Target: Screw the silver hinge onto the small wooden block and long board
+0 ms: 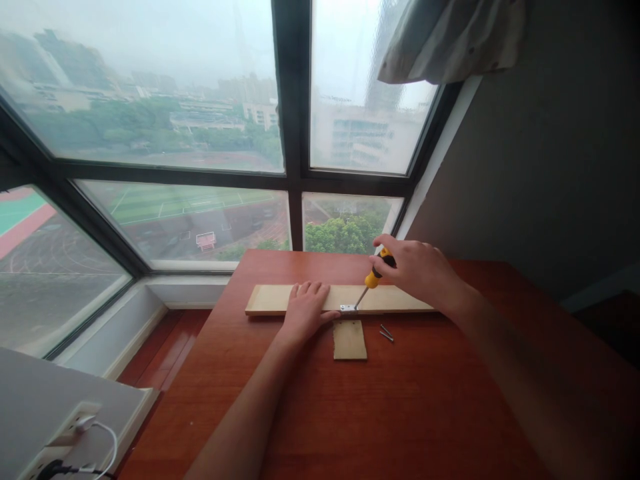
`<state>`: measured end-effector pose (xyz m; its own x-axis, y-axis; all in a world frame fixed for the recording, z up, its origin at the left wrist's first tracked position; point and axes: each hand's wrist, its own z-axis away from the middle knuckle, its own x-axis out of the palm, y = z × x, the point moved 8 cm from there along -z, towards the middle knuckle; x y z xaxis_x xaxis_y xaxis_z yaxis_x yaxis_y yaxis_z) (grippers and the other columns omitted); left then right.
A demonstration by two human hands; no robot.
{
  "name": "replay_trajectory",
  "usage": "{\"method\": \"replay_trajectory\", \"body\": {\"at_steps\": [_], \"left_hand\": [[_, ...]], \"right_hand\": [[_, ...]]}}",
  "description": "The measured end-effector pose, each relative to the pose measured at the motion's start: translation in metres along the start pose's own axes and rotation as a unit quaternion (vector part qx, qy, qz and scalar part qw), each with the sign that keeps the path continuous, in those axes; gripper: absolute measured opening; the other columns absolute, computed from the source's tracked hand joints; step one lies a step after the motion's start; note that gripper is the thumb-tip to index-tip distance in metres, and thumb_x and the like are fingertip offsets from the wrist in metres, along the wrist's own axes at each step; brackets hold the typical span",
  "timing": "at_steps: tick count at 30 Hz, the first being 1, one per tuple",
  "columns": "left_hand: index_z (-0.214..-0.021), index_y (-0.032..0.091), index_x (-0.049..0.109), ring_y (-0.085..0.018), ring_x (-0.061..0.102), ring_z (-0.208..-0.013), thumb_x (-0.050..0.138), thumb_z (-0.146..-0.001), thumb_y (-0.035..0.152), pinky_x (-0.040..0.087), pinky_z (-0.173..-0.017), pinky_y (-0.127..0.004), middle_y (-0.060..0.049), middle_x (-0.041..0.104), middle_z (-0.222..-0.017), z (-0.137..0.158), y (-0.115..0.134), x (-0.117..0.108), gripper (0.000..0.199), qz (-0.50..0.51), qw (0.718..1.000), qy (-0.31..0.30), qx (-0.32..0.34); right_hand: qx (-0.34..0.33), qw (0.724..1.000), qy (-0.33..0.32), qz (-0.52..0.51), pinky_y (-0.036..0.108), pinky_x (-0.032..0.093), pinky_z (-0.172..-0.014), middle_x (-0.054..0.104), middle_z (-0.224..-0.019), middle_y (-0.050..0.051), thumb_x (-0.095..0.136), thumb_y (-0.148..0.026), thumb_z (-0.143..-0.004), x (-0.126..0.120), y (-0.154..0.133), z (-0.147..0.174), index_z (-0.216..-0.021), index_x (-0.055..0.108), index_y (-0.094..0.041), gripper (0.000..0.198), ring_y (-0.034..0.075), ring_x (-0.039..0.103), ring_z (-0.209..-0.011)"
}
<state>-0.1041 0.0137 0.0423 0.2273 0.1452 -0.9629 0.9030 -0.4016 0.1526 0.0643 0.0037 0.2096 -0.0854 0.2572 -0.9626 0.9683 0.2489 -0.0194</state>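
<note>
A long pale wooden board (267, 300) lies across the table. My left hand (309, 308) rests flat on it with fingers spread, the thumb reaching toward a small metal bracket (346, 309) at the board's near edge. In my right hand (417, 267) is a yellow and black screwdriver (371, 279), held at a slant. Its tip meets the bracket's right part; whether a screw sits under it is too small to tell. Just in front of the bracket lies a small thin wooden piece (350, 341) with holes along its far edge.
Loose screws (387, 333) lie right of the small wooden piece. The reddish-brown table (410, 400) stands by large windows with dark frames (295, 133). A curtain (450, 40) hangs at upper right. A wall socket with a white plug (86, 424) is at lower left.
</note>
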Motion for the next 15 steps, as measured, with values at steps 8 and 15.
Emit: {"method": "replay_trajectory", "body": {"at_steps": [8,15], "left_hand": [[-0.120,0.027,0.054,-0.029,0.047,-0.116,0.063,-0.078,0.060,0.031,-0.101,-0.043,-0.008,0.057,-0.125,0.0008,-0.0022,0.0047,0.054,0.005,1.000,0.018,0.006],[-0.120,0.027,0.054,-0.029,0.047,-0.116,0.062,-0.078,0.060,0.031,-0.101,-0.043,-0.009,0.057,-0.125,0.0009,-0.0028,0.0052,0.054,0.008,1.000,0.020,0.008]], "right_hand": [[-0.008,1.000,0.007,-0.020,0.030,0.037,-0.058,0.071,-0.093,0.006,0.048,-0.042,-0.088,0.0005,-0.0007,0.0008,-0.119,0.055,-0.023,0.038,0.025,0.065,-0.079],[0.006,1.000,0.009,-0.005,0.030,0.034,-0.056,0.070,-0.082,0.005,0.046,-0.045,-0.090,-0.0003,0.0003,-0.0016,-0.109,0.061,-0.025,0.031,0.024,0.063,-0.071]]}}
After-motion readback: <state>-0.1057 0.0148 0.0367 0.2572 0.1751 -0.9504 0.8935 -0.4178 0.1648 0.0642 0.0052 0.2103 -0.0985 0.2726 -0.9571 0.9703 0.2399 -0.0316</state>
